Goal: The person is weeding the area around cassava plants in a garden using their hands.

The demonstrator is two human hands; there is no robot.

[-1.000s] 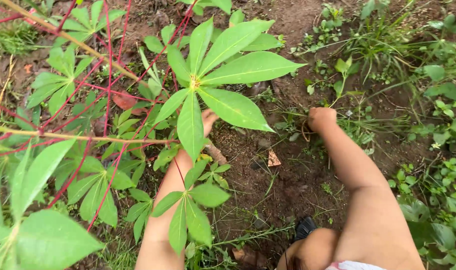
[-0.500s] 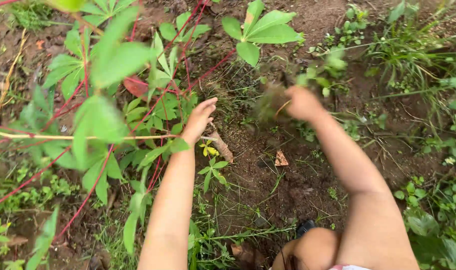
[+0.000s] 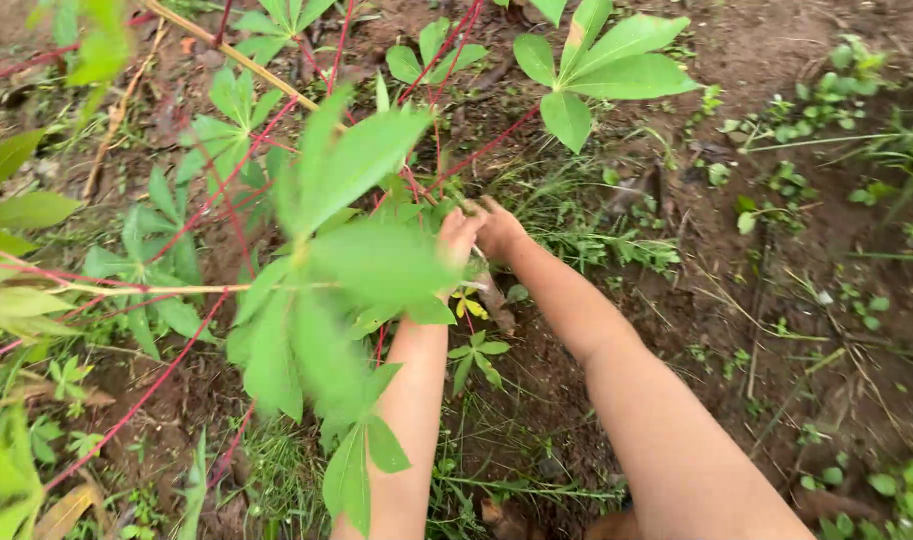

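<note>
Among leaves, hands meet.

Bare brown soil carries everything here, damp-looking and crumbly. Small green weeds and thin grass blades grow from it, with a dry yellowed leaf lying at the lower left.

We see bright green, finger-lobed leaves on thin crimson-red leaf stalks, a pale yellow-tan woody stem, dark reddish-brown bare soil, and one small yellow wilted leaf beside the green.
</note>
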